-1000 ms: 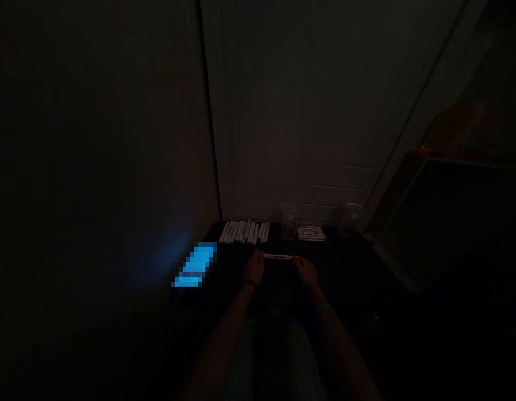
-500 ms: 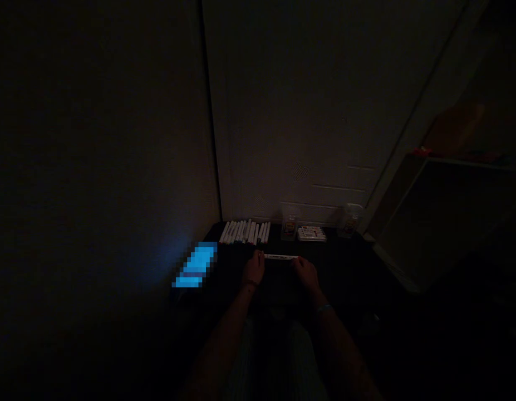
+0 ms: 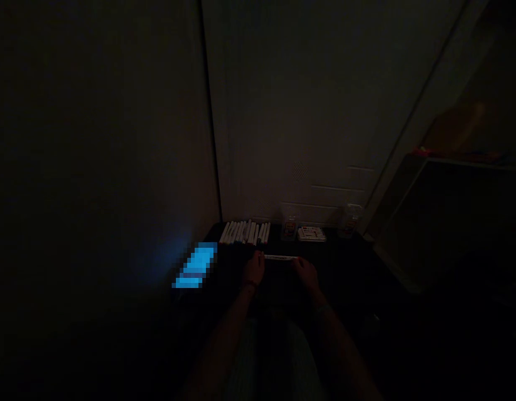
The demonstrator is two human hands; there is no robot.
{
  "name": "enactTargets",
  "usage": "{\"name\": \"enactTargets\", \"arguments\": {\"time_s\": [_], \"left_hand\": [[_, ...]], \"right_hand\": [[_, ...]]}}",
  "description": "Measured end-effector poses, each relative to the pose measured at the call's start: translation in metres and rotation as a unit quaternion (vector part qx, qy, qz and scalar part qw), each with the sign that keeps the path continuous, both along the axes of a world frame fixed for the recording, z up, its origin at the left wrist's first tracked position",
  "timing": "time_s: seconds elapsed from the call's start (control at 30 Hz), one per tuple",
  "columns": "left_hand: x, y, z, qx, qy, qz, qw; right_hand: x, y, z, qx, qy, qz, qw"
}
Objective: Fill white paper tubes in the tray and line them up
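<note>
Head view: the room is very dark. A pale panelled wall (image 3: 283, 111) stands at the back, w/ a low black tabletop (image 3: 345, 262) pushed into the corner below it. At the table's left edge a bright blue glowing rectangular screen (image 3: 195, 266) gives the only strong light.

The left hand (image 3: 253, 270) and right hand (image 3: 306, 274) meet over the table's middle. Between them lies the slim white plastic marker (image 3: 280, 257), level and crosswise. The left hand's fingertips are closed on its left end and the right hand's on its right end. How tight each pinch is can't be told in this light.

Behind the hands, a row of white cylindrical markers (image 3: 245, 232) lies side by side near the wall. To its right are a small clear pouch (image 3: 289, 227) and a flat printed card pack (image 3: 311, 234), both apart from the hands.

Risks, as a judgement:
- The barrel looks smooth and round, so a loose pinch could let it roll or drop to the table.
- Low light makes a cap or tip hard to see, so ink could get on the fingers.
- The back row is close, so a forward nudge could scatter those round barrels.
</note>
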State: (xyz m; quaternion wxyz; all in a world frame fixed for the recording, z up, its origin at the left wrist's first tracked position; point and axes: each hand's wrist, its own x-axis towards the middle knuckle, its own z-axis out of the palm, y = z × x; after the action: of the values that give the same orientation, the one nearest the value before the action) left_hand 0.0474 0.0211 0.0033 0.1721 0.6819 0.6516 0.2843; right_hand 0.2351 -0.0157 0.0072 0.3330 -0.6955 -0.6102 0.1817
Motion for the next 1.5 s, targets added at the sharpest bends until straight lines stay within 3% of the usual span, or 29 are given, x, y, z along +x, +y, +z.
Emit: {"name": "enactTargets", "arguments": {"time_s": [0.87, 1.5], "left_hand": [[0.001, -0.004, 0.006, -0.022, -0.012, 0.007, 1.000], [-0.002, 0.004, -0.009, 0.015, 0.007, -0.014, 1.000]], "right_hand": [[-0.001, 0.000, 0.001, -0.007, -0.004, -0.007, 1.000], [0.003, 0.003, -0.007, 0.024, 0.014, -0.002, 1.000]]}}
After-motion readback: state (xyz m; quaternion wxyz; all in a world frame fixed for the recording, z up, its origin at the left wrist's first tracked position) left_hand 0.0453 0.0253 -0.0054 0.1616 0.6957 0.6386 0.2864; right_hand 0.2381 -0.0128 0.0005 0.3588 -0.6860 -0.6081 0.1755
